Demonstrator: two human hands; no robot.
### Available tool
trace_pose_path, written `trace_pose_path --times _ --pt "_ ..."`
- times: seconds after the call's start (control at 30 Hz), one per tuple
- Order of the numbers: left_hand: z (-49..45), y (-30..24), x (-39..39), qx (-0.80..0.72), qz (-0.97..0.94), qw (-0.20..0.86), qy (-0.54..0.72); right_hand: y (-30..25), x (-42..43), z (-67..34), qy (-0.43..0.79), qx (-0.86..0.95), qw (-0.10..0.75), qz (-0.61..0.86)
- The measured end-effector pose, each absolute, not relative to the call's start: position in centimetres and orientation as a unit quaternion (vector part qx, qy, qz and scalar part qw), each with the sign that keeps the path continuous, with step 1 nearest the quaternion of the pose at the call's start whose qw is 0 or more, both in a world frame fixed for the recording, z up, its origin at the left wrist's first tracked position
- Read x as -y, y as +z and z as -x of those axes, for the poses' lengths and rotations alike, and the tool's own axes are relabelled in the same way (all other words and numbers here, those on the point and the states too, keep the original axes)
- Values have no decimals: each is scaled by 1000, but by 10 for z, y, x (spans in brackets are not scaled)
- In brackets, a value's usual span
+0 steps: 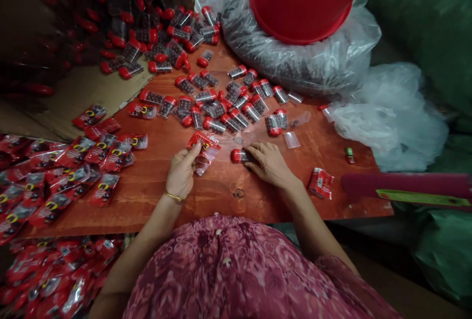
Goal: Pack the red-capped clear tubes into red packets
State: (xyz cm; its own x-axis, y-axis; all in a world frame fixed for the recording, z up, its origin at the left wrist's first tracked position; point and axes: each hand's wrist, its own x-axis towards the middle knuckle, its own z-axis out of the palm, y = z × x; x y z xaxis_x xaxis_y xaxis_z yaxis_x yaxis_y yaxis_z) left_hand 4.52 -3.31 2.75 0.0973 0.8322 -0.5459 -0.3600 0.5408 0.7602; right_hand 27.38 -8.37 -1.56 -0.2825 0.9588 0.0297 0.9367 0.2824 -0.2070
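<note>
Pinched between the thumb and fingers of my left hand (181, 171) is a red and clear printed packet (206, 148), held just above the table. My right hand (271, 163) has its fingers closed around the clear end of a small red-capped container (239, 156), which lies on its side on the wood with its cap pointing left. Dark contents show through the clear wall; part of it is hidden by my fingers. Beyond both hands lie several similar red-capped containers (232, 121) in a loose group.
Filled red packets (73, 176) are heaped at the left, with more below the table edge. A cardboard box (110, 90) spills containers at the back left. Behind stands a red bucket (300, 9) on a filled plastic bag (295, 66). Another packet (320, 183) lies at right.
</note>
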Motion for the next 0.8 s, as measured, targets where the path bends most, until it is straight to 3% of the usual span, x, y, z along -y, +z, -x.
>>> trace_pose_path --times 0.2,0.33,0.63,0.8 --pt "-46 29 31 -513 -213 715 423 -25 87 -263 42 774 83 626" --pt "-48 29 30 -504 -209 726 418 -28 91 -256 61 763 142 628" --pt "-51 22 33 -498 -223 725 419 -18 108 -238 229 613 397 644" --pt "-54 22 37 -495 -280 703 426 12 111 -224 411 536 434 597"
